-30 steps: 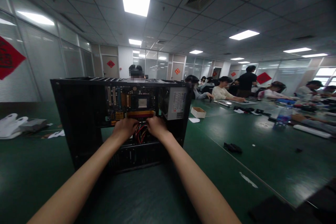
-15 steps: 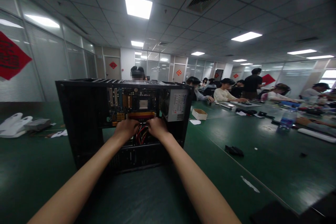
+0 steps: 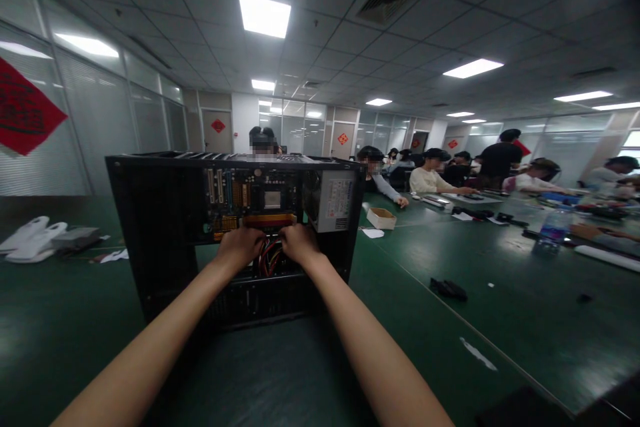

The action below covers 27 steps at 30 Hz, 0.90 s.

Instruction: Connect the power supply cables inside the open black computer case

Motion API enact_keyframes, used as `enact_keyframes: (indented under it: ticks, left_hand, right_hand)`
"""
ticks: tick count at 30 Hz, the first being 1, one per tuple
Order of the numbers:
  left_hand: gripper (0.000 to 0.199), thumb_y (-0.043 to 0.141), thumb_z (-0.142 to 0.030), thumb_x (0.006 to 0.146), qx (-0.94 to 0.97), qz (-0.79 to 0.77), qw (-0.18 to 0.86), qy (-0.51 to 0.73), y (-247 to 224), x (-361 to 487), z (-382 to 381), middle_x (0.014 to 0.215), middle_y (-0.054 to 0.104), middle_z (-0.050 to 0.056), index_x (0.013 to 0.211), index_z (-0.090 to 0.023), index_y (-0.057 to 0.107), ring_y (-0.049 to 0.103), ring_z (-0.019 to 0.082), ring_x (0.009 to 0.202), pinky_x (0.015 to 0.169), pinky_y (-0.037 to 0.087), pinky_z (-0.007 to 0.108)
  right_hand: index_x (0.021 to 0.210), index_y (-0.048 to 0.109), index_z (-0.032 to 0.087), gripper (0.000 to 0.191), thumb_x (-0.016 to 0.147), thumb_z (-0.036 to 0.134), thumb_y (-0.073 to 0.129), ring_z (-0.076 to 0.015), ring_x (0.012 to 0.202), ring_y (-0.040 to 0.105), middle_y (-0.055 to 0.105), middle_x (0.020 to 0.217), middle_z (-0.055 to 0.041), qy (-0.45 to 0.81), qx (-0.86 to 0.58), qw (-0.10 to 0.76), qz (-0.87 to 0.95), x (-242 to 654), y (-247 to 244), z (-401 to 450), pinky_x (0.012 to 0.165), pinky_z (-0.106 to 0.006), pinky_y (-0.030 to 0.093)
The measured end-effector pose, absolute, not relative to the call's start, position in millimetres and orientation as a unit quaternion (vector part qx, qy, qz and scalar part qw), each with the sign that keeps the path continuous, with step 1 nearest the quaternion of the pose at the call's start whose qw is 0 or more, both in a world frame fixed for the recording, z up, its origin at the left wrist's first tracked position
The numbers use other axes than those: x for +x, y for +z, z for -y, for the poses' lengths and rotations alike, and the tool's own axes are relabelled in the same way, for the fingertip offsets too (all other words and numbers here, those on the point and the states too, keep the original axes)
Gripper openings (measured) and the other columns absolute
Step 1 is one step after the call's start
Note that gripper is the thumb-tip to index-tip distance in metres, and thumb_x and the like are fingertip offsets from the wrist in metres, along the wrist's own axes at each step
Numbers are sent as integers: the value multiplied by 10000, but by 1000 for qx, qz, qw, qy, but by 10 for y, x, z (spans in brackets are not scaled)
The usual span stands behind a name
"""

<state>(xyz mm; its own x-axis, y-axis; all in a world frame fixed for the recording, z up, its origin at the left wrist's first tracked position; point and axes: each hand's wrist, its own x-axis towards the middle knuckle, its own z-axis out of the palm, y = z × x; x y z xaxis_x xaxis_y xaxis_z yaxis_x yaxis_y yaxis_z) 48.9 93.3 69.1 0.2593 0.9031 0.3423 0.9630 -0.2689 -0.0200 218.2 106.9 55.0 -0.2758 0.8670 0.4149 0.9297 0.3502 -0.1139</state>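
Note:
An open black computer case (image 3: 165,177) stands on the green table, its inside facing me. My left hand (image 3: 241,245) and my right hand (image 3: 299,243) reach into it, fingers curled at the two ends of the red and yellow memory slots (image 3: 270,221) on the motherboard (image 3: 231,187). What the fingertips grip is too small to make out. Between the hands hangs a bundle of red, yellow and black cables (image 3: 270,259). A silver power supply (image 3: 337,200) sits at the case's upper right. The square processor socket (image 3: 273,199) is above the slots.
White plastic bags (image 3: 35,240) and a grey box (image 3: 76,237) lie on the left. Right of the case are a small open carton (image 3: 381,218), a black item (image 3: 449,289) and a water bottle (image 3: 555,227). Several people sit beyond; one person (image 3: 500,160) stands.
Both hands stay at the memory slots with hardly any movement. The view has shifted very slightly. Across the table, a seated person's arm has stretched forward, and the standing person has moved right.

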Motion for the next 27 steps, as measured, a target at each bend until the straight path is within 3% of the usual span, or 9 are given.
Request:
enact_keyframes:
  ticks: [21,27]
  left_hand:
    - [320,477,-352,905,-783,593,112,-154,667,442,-911,1054,753,56,1104,-330,728,693,296,961,727,492,359]
    - [355,422,-388,940,-758,587,145,-244,724,396,-731,1034,755,68,1100,-280,720,698,281,937,725,478,341]
  right_hand:
    - [1037,703,223,223,927,241,510,-191,916,679,726,997,-67,-92,-556,219,796,2182,596,-973,718,-248,456]
    - [1011,661,192,423,1035,410,298,-185,876,676,714,993,-82,-139,-520,215,815,2439,603,-599,673,-253,428]
